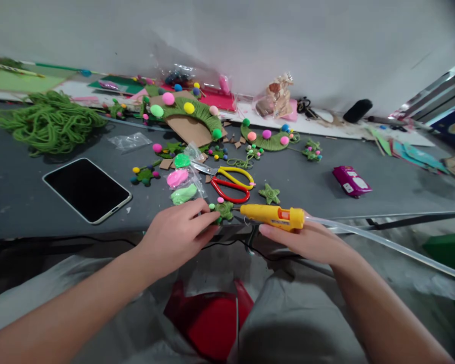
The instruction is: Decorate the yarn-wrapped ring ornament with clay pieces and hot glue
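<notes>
The head view looks out from the person's own head, forward and down over the left hand (178, 233) and right hand (311, 241). The tabletop (307, 184) crosses the middle at near range, the wall (246, 35) beyond it fills the top, and the lap (307, 318) shows close below.

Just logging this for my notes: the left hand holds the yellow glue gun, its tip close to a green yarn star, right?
Wrong side: the head view shows the right hand holding the yellow glue gun. Its tip is indeed close to a green yarn star.
</notes>
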A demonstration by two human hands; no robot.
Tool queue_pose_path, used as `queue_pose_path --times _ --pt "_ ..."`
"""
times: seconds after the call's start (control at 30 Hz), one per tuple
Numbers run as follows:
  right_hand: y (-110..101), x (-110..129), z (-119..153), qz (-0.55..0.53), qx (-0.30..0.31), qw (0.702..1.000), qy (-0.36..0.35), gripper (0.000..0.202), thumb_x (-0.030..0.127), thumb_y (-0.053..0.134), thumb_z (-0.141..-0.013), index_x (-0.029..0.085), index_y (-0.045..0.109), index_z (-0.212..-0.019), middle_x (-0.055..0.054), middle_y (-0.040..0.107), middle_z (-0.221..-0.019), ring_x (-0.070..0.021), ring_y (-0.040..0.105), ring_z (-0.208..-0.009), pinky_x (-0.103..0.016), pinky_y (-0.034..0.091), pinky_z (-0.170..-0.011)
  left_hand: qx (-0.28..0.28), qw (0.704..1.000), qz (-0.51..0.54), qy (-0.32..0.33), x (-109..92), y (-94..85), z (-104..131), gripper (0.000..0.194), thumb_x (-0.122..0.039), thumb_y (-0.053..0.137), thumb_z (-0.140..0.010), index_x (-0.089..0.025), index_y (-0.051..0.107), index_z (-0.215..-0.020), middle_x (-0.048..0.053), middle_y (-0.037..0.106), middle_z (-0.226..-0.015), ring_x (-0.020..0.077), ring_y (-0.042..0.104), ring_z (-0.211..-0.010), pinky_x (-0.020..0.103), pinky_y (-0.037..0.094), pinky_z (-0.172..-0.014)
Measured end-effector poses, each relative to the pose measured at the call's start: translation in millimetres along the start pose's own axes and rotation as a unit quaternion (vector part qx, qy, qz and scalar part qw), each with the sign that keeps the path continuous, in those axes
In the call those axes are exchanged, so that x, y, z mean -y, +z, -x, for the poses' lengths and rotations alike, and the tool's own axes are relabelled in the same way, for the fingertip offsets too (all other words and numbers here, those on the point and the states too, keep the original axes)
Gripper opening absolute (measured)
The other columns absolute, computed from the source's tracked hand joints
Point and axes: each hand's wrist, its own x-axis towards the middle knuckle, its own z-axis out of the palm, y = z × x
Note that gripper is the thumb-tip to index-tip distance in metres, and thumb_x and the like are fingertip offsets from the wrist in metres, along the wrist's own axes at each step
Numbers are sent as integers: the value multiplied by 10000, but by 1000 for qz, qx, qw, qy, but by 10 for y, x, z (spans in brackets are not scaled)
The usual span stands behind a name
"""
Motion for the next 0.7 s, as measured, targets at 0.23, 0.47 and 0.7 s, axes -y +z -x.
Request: queue_pose_path --times 0.23,0.47,0.7 --pt "-22 49 30 -4 -9 1000 -6 493 708 608 -936 265 816 -999 -21 790 -842 -221 723 -719 -328 595 -600 21 999 -18 -29 -15 -12 10 137 -276 611 -1035 -205 725 -1060 35 741 -956 184 694 -730 297 471 -585" --pt "-84 17 26 54 -62 997 -1 489 726 590 -935 319 819 -1080 -18 787 -882 -253 740 -822 -393 625 -731 40 997 -31 -62 17 -16 -20 126 -289 638 -1026 -226 722 -1095 37 749 -992 196 716 -768 298 464 -586" --pt "-132 -47 18 42 -78 996 21 507 735 623 -901 294 823 -1050 -29 798 -909 -271 746 -837 -412 621 -760 62 993 -37 -89 46 -60 -1 163 -239 694 -987 -230 700 -1149 30 754 -1045 217 738 -797 314 448 -581"
